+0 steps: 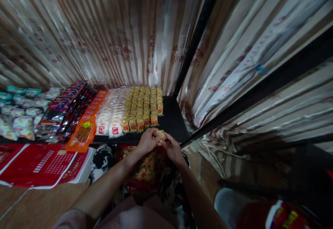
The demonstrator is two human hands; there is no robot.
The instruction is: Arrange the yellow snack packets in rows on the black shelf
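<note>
Both my hands meet at the front edge of a black shelf (173,119). My left hand (147,140) and my right hand (171,147) together grip one small yellow snack packet (160,134). Just beyond it stand rows of the same yellow packets (144,105) on the shelf. Below my wrists a red bag (144,171) holds more yellow packets.
Left of the yellow rows lie white round packs (110,112), orange packs (84,132), dark red-and-black packs (66,109) and pale bags (19,112). A red printed box (44,164) sits at lower left. Striped curtains and black frame bars (199,31) close in the back and right.
</note>
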